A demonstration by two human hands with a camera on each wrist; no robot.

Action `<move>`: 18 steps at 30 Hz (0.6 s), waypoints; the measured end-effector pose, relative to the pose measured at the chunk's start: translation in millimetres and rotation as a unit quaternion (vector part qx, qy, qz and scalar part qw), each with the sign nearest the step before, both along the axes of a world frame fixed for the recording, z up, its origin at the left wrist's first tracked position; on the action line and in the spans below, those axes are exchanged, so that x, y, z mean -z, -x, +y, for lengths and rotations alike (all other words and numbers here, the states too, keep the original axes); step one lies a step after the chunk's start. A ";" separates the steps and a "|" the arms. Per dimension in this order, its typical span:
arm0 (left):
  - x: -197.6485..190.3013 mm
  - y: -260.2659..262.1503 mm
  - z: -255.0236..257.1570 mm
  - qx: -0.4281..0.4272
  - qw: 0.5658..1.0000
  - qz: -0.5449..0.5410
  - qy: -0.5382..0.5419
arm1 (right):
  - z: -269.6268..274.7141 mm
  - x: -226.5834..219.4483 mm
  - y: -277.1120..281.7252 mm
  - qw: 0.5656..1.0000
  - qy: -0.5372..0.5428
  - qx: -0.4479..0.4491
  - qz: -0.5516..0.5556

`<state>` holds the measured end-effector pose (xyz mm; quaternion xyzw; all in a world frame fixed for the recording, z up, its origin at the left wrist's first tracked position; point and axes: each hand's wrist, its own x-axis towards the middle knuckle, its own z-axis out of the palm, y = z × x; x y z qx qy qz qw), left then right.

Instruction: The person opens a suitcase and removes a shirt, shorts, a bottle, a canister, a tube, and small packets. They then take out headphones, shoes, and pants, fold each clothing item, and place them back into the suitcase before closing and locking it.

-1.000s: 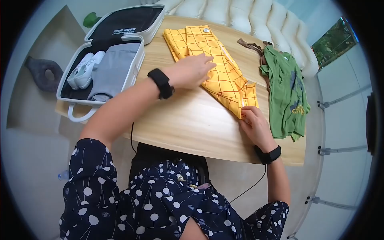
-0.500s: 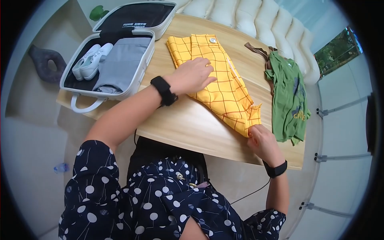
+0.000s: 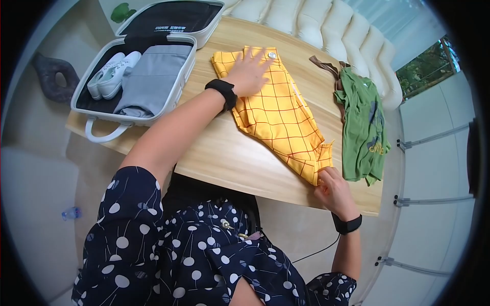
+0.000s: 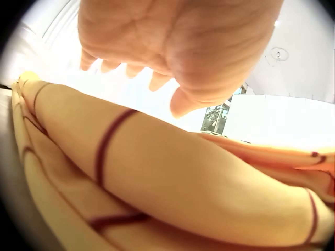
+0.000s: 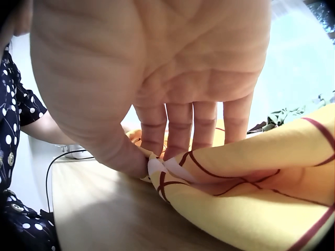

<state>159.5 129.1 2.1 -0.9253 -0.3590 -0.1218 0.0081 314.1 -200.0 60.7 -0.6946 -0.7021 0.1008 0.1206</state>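
Observation:
A yellow checked garment [image 3: 278,115] with dark red lines and a round metal button lies folded on the wooden table. Spread fingers of my left hand [image 3: 248,74] lie over its upper part, close to the button. In the left wrist view that palm [image 4: 178,39] shows with straight fingers above a fold of yellow cloth. My right hand [image 3: 337,191] pinches the garment's near right corner at the table's front. The right wrist view shows the thumb [image 5: 123,154] and fingertips meeting on the cloth edge, beside an opening between layers.
An open white suitcase [image 3: 191,61] at the left holds white sneakers [image 3: 113,76] and folded grey clothing [image 3: 155,76]. A green T-shirt [image 3: 362,127] lies at the right with a brown strap [image 3: 324,65] by it. A cream cushioned sofa [image 3: 311,25] stands behind the table [image 3: 224,158].
The right hand has drawn the garment's corner toward the front edge, stretching it out. My left hand has slid up toward the garment's top, and its fingers have spread.

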 end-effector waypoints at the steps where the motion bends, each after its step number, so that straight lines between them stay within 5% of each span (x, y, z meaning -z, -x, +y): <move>1: -0.9 -2.4 -6.6 0.096 0.995 -0.004 -0.002 | 0.3 0.4 0.6 1.000 -0.004 -0.001 0.003; 3: -7.7 0.3 -19.3 0.211 0.971 0.071 0.089 | -0.1 1.8 2.0 1.000 -0.019 -0.005 0.010; 6: -1.5 -0.3 -36.5 0.159 0.980 0.096 0.073 | -3.9 6.4 -2.7 0.999 -0.048 0.003 -0.004; 9: -10.1 13.7 -83.9 0.297 0.946 -0.025 0.127 | -2.2 -9.0 -3.4 0.995 -0.085 0.011 -0.042; 12: -20.0 37.4 -125.0 0.349 0.924 -0.019 0.152 | 12.3 -40.8 -1.0 0.979 -0.166 0.022 -0.115; 15: -11.9 41.4 -134.5 0.342 0.927 -0.081 0.131 | 43.4 -81.7 4.1 0.951 -0.202 0.016 -0.233; 17: -21.0 40.8 -138.0 0.233 0.922 -0.081 0.299 | 74.1 -106.6 13.2 0.932 -0.223 -0.004 -0.287; 18: -21.1 42.0 -137.9 0.230 0.922 -0.082 0.300 | 92.8 -116.4 17.9 0.925 -0.230 -0.018 -0.301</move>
